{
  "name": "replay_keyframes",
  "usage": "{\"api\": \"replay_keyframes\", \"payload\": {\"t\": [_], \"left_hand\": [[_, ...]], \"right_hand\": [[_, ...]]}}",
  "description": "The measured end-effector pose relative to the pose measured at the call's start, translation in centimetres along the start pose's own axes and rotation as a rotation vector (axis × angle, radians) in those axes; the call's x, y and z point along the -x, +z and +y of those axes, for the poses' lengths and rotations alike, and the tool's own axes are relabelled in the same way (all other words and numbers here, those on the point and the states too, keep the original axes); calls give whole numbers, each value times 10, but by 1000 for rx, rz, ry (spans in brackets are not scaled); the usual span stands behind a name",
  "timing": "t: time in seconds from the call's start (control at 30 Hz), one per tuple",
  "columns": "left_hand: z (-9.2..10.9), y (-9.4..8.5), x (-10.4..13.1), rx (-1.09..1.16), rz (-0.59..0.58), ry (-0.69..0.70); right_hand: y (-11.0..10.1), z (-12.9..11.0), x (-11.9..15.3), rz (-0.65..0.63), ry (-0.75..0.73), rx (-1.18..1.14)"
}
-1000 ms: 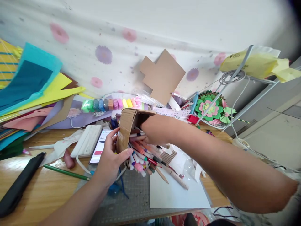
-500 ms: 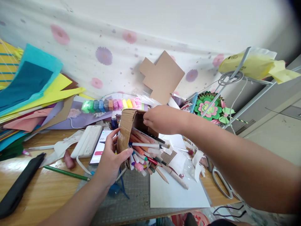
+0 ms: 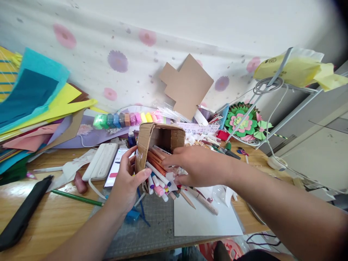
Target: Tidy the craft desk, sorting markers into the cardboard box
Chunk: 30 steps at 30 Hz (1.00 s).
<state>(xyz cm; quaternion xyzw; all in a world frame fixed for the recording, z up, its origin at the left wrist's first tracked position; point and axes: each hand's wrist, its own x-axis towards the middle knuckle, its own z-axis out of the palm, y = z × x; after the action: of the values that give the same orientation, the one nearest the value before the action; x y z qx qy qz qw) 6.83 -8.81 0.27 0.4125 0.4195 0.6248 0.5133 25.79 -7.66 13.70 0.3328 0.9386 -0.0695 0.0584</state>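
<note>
A cardboard box [image 3: 143, 145] lies tipped on its side, its opening facing me. Markers [image 3: 157, 174] and pencils fill it and stick out at the front. My left hand [image 3: 127, 181] grips the box's left wall, thumb at the front edge. My right hand [image 3: 190, 163] is at the opening, its fingers bent over the pens at the right side; what its fingertips touch is partly hidden. Under the pens' right end, a white sheet [image 3: 203, 221] rests on the grey cutting mat [image 3: 122, 232].
A phone [image 3: 115, 168], a white power bank [image 3: 100, 161] and a black cutter [image 3: 24, 214] lie to the left, beside a green pencil [image 3: 77, 197]. Colored papers [image 3: 35, 90] pile up at far left. A paper flower [image 3: 240, 121] and a wire rack [image 3: 296, 105] stand at right.
My right hand has moved down from the box's upper right edge to the pens at its opening. The box's inside shows more now. My left hand keeps its hold.
</note>
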Motion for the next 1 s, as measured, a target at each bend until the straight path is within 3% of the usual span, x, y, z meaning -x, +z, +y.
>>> {"api": "replay_keyframes", "payload": {"t": [0.13,0.23,0.27,0.37,0.43,0.6,0.7,0.77,0.83,0.93,1.0], "left_hand": [[0,0,0,0,-10,3],[2,1,-1,29,-6,6],[3,1,-1,38,-2,10],[4,1,-1,38,0,16],[4,1,-1,31,-9,22],[-3,2,4,-9,-39,42],[-8,2,7,-52,-55,66],[-10,2,7,-54,-63,83],[-10,3,7,-33,-62,88],[-5,5,4,20,-50,60],[2,4,2,71,-12,50]], "right_hand": [[6,-1,-8,54,28,-32],[1,2,3,133,-35,-122],[-3,4,10,96,-85,-195],[-14,6,38,-206,-247,-465],[-15,4,49,-246,-231,-537],[21,-13,30,296,116,-347],[40,-17,17,372,188,-327],[39,-14,26,403,195,-405],[31,-6,50,315,173,-505],[18,17,91,-98,28,-604],[17,35,106,-253,10,-612]]}}
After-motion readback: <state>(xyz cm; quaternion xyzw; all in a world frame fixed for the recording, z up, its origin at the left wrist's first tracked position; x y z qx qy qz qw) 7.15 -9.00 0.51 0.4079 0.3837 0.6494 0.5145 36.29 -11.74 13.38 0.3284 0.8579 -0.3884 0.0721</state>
